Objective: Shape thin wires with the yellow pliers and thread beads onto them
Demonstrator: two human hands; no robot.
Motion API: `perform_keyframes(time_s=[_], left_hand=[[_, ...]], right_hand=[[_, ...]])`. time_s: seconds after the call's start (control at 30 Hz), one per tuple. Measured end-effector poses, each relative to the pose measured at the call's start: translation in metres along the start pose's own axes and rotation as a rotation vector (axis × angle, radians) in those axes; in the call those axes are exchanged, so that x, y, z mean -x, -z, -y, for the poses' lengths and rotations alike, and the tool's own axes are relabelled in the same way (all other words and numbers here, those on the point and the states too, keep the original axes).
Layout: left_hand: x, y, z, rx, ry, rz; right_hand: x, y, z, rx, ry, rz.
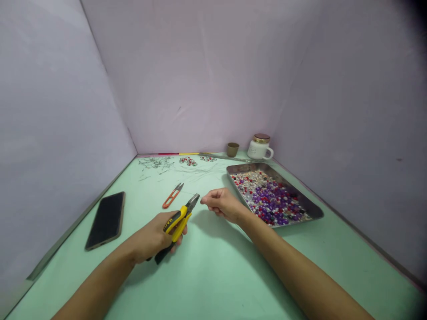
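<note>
My left hand (150, 236) is wrapped around a pair of yellow and black pliers (182, 222), whose metal jaws point up and to the right. A faint thin strand runs near the jaw tips. Just right of those tips, my right hand (224, 203) is closed in a pinch between thumb and forefinger. What it pinches is too small to make out. Beyond the pliers lies a pair of orange-handled thread snips (172, 196). To the right, a metal tray (315, 212) holds many purple, red, white and gold beads (271, 200).
At the left lies a dark phone (106, 220). Thin wire pieces (155, 163) are scattered at the back left, beside small clusters of beads (188, 161). A small olive cup (232, 150) and a lidded white mug (258, 148) stand near the back wall. Pale walls enclose three sides.
</note>
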State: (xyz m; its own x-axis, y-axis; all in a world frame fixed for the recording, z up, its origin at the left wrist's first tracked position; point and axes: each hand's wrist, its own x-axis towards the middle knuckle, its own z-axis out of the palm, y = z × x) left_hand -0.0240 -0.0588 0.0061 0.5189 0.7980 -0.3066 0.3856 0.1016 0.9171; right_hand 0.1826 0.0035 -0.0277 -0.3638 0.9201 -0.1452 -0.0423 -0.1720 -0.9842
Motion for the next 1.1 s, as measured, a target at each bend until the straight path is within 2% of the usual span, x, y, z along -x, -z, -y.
perform_keyframes(time_s=[0.13, 0.2, 0.27, 0.33, 0.43, 0.6, 0.7, 0.77, 0.8, 0.83, 0.9, 1.0, 1.1], left_hand=[[-0.007, -0.009, 0.007, -0.532, -0.024, -0.269], [-0.012, -0.018, 0.012, -0.74, 0.019, -0.38], [-0.016, -0.025, 0.017, -0.915, 0.087, -0.454], [-0.018, -0.027, 0.018, -0.984, 0.114, -0.49], [-0.016, -0.021, 0.015, -0.755, 0.073, -0.421], [-0.002, -0.005, 0.001, 0.0, 0.004, -0.028], [0.002, -0.002, -0.003, 0.417, -0.013, 0.153], [0.003, -0.002, -0.003, 0.561, -0.009, 0.231], [0.002, -0.001, -0.002, 0.564, -0.01, 0.238], [0.002, 0.0, -0.001, 0.515, -0.012, 0.22], [0.0, 0.002, 0.001, 0.27, -0.005, 0.114], [-0.005, 0.002, 0.005, -0.284, 0.014, -0.13], [-0.012, -0.006, 0.011, -0.76, 0.093, -0.332]], right_hand=[[0.0, -0.008, 0.0, 0.021, -0.083, -0.059], [0.0, -0.012, 0.001, 0.012, -0.116, -0.092], [0.0, -0.015, 0.001, 0.009, -0.141, -0.122], [-0.001, -0.016, -0.001, 0.003, -0.14, -0.141], [-0.003, -0.012, -0.007, -0.02, -0.084, -0.116], [-0.004, -0.008, -0.018, -0.121, 0.057, 0.007], [-0.002, -0.008, -0.018, -0.243, 0.113, 0.079], [-0.001, -0.008, -0.017, -0.296, 0.115, 0.101], [-0.001, -0.008, -0.017, -0.302, 0.105, 0.096], [-0.001, -0.008, -0.017, -0.296, 0.091, 0.08], [-0.003, -0.007, -0.019, -0.254, 0.056, 0.021], [-0.006, -0.008, -0.022, -0.168, -0.033, -0.073], [-0.008, -0.012, -0.024, -0.102, -0.108, -0.136]])
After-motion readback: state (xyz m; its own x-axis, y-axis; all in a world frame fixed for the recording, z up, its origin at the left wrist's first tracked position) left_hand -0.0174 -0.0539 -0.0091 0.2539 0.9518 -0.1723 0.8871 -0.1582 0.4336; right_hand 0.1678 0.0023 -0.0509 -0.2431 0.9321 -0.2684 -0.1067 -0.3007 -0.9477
